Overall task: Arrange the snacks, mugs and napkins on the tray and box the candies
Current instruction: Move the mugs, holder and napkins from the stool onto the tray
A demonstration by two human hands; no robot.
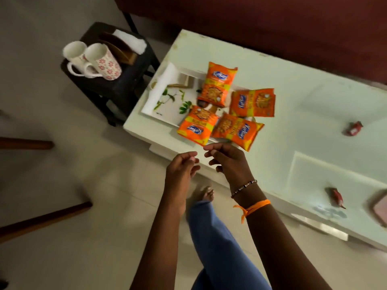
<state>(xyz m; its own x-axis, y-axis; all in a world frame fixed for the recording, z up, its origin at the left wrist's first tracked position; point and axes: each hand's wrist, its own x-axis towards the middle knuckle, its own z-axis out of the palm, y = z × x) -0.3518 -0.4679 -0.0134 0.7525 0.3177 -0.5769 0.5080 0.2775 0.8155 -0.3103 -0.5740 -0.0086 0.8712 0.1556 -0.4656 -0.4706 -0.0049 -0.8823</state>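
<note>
Several orange snack packets lie fanned out on the right half of a white tray with a leaf print, at the table's left end. Two mugs, one plain white and one with red flowers, stand on a dark stool left of the table, beside white napkins. Two red-wrapped candies lie on the table to the right. My left hand and my right hand hover just off the table's near edge below the packets, fingers loosely curled, holding nothing.
The pale green table runs diagonally to the right. A pinkish box or lid shows at the right edge. The dark stool also carries a brown wooden holder. Wooden chair legs cross the tiled floor at left. My leg and bare foot are below.
</note>
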